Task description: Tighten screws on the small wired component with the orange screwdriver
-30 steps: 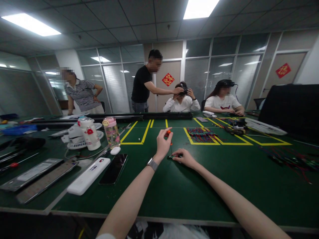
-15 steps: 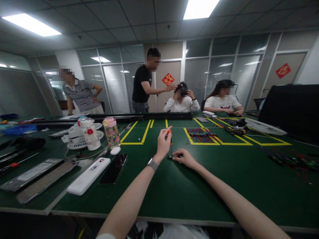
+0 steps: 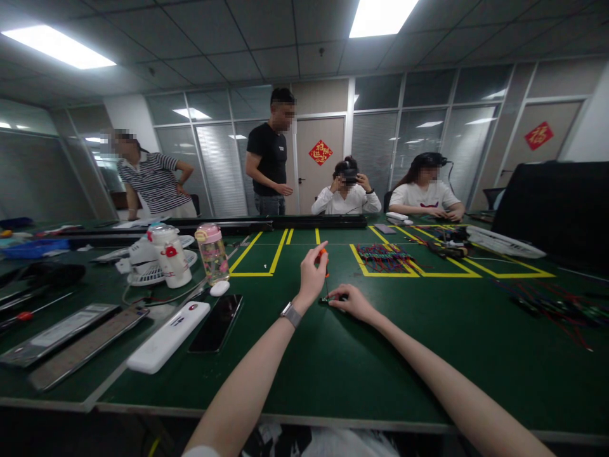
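My left hand (image 3: 311, 274) is closed around the orange handle of a small screwdriver (image 3: 324, 261), held upright with its tip down on a small dark part (image 3: 328, 299) lying on the green table (image 3: 333, 362). A watch sits on that wrist. My right hand (image 3: 353, 301) rests on the table with its fingers pinched on the small dark part, holding it in place.
A black phone (image 3: 217, 322), a white power bank (image 3: 169, 336), a pink bottle (image 3: 212, 252) and a white bottle (image 3: 170, 254) lie to the left. A bundle of red and blue wires (image 3: 385, 256) sits in a yellow-taped box. Several people are at the far side.
My hands have stayed nearly still on the screwdriver and the part. The standing person in black has drawn an arm back from the seated person's headset and stepped left.
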Demonstrator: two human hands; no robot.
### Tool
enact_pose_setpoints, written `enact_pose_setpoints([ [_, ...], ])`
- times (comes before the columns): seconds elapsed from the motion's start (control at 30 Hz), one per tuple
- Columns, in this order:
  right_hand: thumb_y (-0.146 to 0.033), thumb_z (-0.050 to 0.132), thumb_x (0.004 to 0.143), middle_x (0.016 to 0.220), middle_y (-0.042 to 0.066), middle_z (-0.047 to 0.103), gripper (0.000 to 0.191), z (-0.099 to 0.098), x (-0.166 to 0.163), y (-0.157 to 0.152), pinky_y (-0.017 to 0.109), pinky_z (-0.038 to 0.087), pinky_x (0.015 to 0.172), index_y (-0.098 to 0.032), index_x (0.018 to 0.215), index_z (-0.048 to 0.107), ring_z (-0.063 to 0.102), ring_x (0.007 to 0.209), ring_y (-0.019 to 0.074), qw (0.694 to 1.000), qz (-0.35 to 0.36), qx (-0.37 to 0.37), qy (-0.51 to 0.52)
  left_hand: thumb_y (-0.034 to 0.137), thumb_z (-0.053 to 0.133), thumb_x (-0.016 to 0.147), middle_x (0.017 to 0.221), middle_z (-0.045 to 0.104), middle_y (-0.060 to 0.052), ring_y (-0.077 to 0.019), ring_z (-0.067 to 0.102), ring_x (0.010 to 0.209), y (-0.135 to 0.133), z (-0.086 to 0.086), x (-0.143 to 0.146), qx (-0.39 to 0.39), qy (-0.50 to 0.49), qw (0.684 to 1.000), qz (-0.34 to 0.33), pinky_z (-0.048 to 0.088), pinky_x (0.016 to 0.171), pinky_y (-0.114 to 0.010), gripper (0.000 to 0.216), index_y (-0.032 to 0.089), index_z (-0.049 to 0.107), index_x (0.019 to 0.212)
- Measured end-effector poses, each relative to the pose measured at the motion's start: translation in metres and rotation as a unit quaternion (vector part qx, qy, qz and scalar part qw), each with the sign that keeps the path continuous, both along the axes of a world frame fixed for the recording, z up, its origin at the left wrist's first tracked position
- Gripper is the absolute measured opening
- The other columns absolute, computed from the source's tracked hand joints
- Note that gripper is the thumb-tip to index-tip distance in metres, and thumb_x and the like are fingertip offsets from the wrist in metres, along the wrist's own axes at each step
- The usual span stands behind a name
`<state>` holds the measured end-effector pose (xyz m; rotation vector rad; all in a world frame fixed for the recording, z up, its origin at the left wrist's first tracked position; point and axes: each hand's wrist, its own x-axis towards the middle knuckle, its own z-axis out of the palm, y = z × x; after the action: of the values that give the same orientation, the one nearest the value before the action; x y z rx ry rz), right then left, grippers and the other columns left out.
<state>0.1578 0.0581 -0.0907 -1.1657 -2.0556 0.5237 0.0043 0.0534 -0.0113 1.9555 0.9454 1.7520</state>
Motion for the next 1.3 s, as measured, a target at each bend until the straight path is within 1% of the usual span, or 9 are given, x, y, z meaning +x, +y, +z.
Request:
enact_pose_setpoints([
  [0.13, -0.028, 0.068, 0.072, 0.074, 0.005, 0.066, 0.023, -0.0010, 0.0004, 0.0009, 0.030, 0.045, 0.073, -0.018, 0.091, 0.075, 0.059, 0.075, 0.0190, 1.000, 0.000, 0.002, -0.005, 0.031, 0.053, 0.088, 0.095, 0.057, -0.004, -0.0134, 0.056, 0.082, -0.0006, 0.0001, -0.0015, 0.020, 0.024, 0.998, 0.051, 0.046, 0.078, -0.026, 0.027, 0.024, 0.064, 0.111],
  [0.3, -0.029, 0.067, 0.073, 0.075, 0.005, 0.067, 0.022, -0.0016, 0.0007, 0.0010, 0.030, 0.046, 0.074, -0.019, 0.091, 0.075, 0.060, 0.076, 0.0192, 1.000, 0.004, 0.002, -0.001, 0.025, 0.042, 0.093, 0.101, 0.060, -0.004, -0.0125, 0.058, 0.083, 0.0016, -0.0015, -0.0008, -0.004, -0.005, 1.000, -0.015, 0.047, 0.075, -0.025, 0.035, 0.025, 0.055, 0.125],
  [0.43, -0.029, 0.068, 0.072, 0.076, 0.005, 0.067, 0.021, -0.0015, 0.0007, 0.0007, 0.030, 0.045, 0.076, -0.020, 0.089, 0.076, 0.060, 0.078, 0.0203, 1.000, -0.001, 0.004, -0.004, 0.027, 0.057, 0.085, 0.091, 0.056, -0.003, -0.0136, 0.055, 0.079, -0.0001, -0.0010, -0.0011, 0.031, 0.026, 0.997, 0.059, 0.046, 0.076, -0.027, 0.028, 0.024, 0.063, 0.113],
  [0.5, -0.029, 0.068, 0.072, 0.077, 0.005, 0.067, 0.021, -0.0009, 0.0006, 0.0000, 0.030, 0.045, 0.076, -0.020, 0.089, 0.076, 0.060, 0.079, 0.0204, 1.000, 0.001, 0.004, -0.005, 0.029, 0.057, 0.086, 0.095, 0.054, -0.004, -0.0139, 0.055, 0.082, -0.0010, -0.0004, -0.0015, 0.035, 0.034, 0.996, 0.073, 0.046, 0.079, -0.027, 0.026, 0.024, 0.065, 0.110],
  [0.67, -0.031, 0.067, 0.073, 0.079, 0.006, 0.068, 0.023, 0.0010, 0.0005, -0.0019, 0.031, 0.044, 0.077, -0.019, 0.091, 0.076, 0.060, 0.079, 0.0205, 1.000, 0.002, 0.003, -0.009, 0.026, 0.040, 0.094, 0.099, 0.059, -0.004, -0.0136, 0.058, 0.087, -0.0005, -0.0004, -0.0016, 0.015, 0.020, 1.000, 0.004, 0.046, 0.080, -0.026, 0.034, 0.023, 0.056, 0.123],
  [0.8, -0.030, 0.067, 0.073, 0.077, 0.005, 0.068, 0.022, -0.0002, 0.0008, -0.0005, 0.031, 0.045, 0.077, -0.019, 0.090, 0.076, 0.060, 0.079, 0.0207, 1.000, 0.005, 0.005, -0.004, 0.028, 0.051, 0.089, 0.092, 0.058, -0.003, -0.0138, 0.056, 0.082, -0.0019, 0.0010, -0.0021, 0.039, 0.046, 0.997, 0.038, 0.045, 0.077, -0.026, 0.028, 0.024, 0.063, 0.114],
  [1.07, -0.029, 0.068, 0.073, 0.078, 0.006, 0.068, 0.023, -0.0004, 0.0004, -0.0002, 0.030, 0.045, 0.076, -0.018, 0.091, 0.076, 0.060, 0.078, 0.0202, 1.000, 0.004, 0.003, -0.008, 0.025, 0.043, 0.093, 0.103, 0.062, -0.006, -0.0144, 0.060, 0.087, -0.0018, 0.0015, -0.0005, 0.031, 0.012, 0.999, 0.007, 0.047, 0.081, -0.028, 0.033, 0.022, 0.055, 0.124],
  [1.2, -0.029, 0.067, 0.073, 0.077, 0.006, 0.067, 0.022, 0.0004, -0.0006, -0.0013, 0.029, 0.045, 0.075, -0.018, 0.090, 0.076, 0.060, 0.078, 0.0199, 1.000, 0.001, 0.001, -0.008, 0.027, 0.051, 0.089, 0.096, 0.062, -0.004, -0.0148, 0.058, 0.085, -0.0026, 0.0014, -0.0002, 0.043, 0.025, 0.998, 0.048, 0.046, 0.080, -0.027, 0.026, 0.021, 0.062, 0.112],
  [1.3, -0.029, 0.067, 0.073, 0.077, 0.006, 0.067, 0.022, 0.0014, -0.0012, -0.0023, 0.029, 0.045, 0.074, -0.017, 0.090, 0.076, 0.060, 0.077, 0.0199, 1.000, -0.001, 0.002, -0.014, 0.028, 0.046, 0.092, 0.101, 0.061, -0.005, -0.0151, 0.058, 0.091, -0.0021, 0.0017, -0.0005, 0.040, 0.026, 0.998, 0.031, 0.045, 0.083, -0.027, 0.026, 0.021, 0.064, 0.110],
])
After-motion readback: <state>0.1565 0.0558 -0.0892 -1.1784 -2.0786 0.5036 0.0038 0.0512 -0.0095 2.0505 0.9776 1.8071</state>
